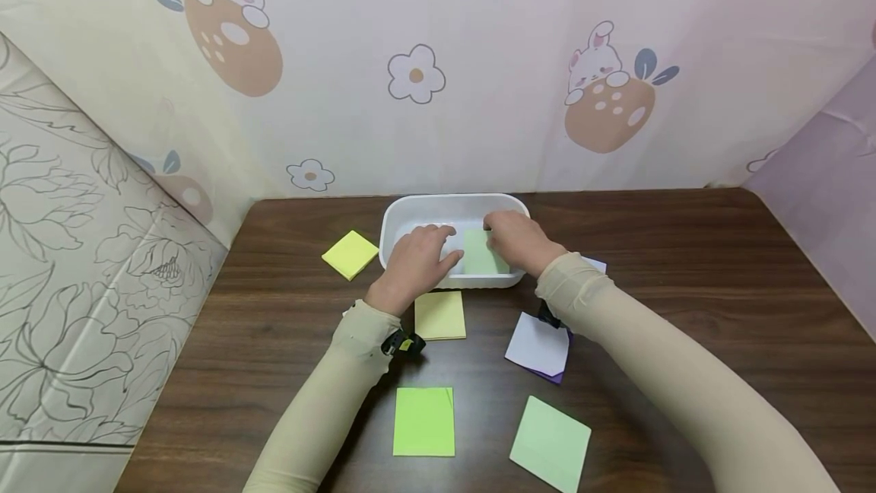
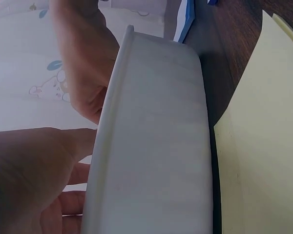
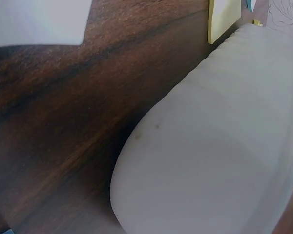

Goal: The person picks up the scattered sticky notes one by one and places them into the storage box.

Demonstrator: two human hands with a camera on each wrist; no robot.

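Note:
A white plastic box (image 1: 409, 208) stands at the back of the table. A pale green sticky note pad (image 1: 480, 256) is inside it, toward the right end. My right hand (image 1: 518, 240) reaches over the right rim with curled fingers and grips the pad by its right side. Over the front left of the box, my left hand (image 1: 419, 261) spreads its thumb and fingers loosely and holds nothing. In the left wrist view, the box's outer wall (image 2: 156, 131) hides the left fingertips. The right wrist view shows the box's wall (image 3: 210, 141) but none of the right hand.
A yellow pad (image 1: 350, 255) lies left of the box, and a pale yellow pad (image 1: 440, 316) right in front. Nearer are a bright green pad (image 1: 424, 422), another pale green pad (image 1: 550, 443) and a white-and-purple stack (image 1: 539, 345). A patterned cloth (image 1: 493, 135) hangs behind.

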